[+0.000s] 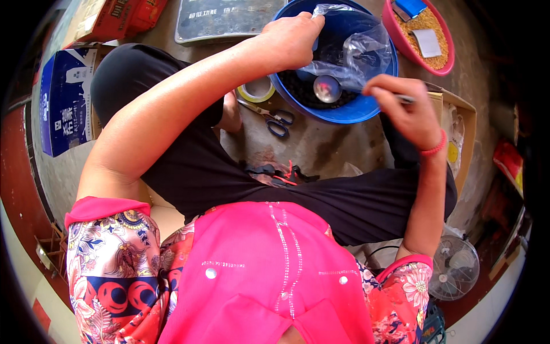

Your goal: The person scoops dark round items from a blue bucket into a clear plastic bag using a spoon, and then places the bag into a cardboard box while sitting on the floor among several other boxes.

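My left hand is closed on the top edge of a clear plastic bag, which hangs over a blue basin. Small dark pieces, too small to name, lie in the basin. My right hand grips the handle of a metal ladle, its fingers slightly blurred. The ladle's round bowl is over the dark pieces beside the bag. Whether the bowl holds anything, I cannot tell.
A pink basin of yellow grain stands at the far right, near an open cardboard box. Scissors and a tape roll lie by my foot. A flat dark scale, a blue box and a fan are around me.
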Available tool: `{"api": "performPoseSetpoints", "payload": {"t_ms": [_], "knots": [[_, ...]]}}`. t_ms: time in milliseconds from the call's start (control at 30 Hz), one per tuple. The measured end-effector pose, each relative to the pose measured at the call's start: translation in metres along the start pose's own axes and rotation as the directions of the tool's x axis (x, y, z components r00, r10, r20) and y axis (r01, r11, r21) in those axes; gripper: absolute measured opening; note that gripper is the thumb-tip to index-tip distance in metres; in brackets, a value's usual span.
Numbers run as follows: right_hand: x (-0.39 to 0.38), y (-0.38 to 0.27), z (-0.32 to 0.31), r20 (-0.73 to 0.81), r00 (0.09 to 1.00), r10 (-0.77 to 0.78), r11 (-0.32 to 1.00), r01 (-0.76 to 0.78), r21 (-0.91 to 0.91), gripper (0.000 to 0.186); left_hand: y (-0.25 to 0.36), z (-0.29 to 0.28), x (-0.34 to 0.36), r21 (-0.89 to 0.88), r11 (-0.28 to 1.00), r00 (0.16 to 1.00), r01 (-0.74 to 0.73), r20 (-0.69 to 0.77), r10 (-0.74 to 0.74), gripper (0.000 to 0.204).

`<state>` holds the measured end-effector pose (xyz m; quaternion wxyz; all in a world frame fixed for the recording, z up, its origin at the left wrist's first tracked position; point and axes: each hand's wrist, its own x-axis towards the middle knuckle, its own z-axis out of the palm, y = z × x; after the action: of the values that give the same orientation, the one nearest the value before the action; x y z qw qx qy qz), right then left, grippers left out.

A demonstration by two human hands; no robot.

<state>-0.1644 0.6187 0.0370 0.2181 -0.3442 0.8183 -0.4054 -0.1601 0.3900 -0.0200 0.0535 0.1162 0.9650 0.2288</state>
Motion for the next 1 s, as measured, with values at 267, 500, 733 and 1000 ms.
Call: {"api": "performPoseSetpoints", "payload": {"t_ms": [267, 500, 733, 1000], "knots": [[0.006, 0.044, 0.055, 0.146, 0.973, -0.179, 0.853, 0.228, -0.47, 0.004, 0.002, 0.003, 0.0, -0.002, 1.0, 1.0, -0.02, -0.014, 0.02, 0.04], [0.009, 0.054, 0.075, 0.193, 0.973, -0.127, 0.865, 0.204, -0.459, 0.005, 0.006, 0.001, -0.002, 0.002, 1.0, 1.0, 0.003, 0.007, -0.003, 0.042], [0.016, 0.06, 0.083, 0.137, 0.982, -0.13, 0.916, 0.172, -0.363, 0.006, 0.004, 0.003, -0.002, -0.001, 1.0, 1.0, -0.01, 0.009, 0.01, 0.04], [0.02, 0.065, 0.085, 0.066, 0.994, -0.091, 0.942, 0.107, -0.318, 0.01, 0.003, 0.005, -0.001, -0.001, 1.0, 0.999, -0.025, 0.033, 0.025, 0.04]]}}
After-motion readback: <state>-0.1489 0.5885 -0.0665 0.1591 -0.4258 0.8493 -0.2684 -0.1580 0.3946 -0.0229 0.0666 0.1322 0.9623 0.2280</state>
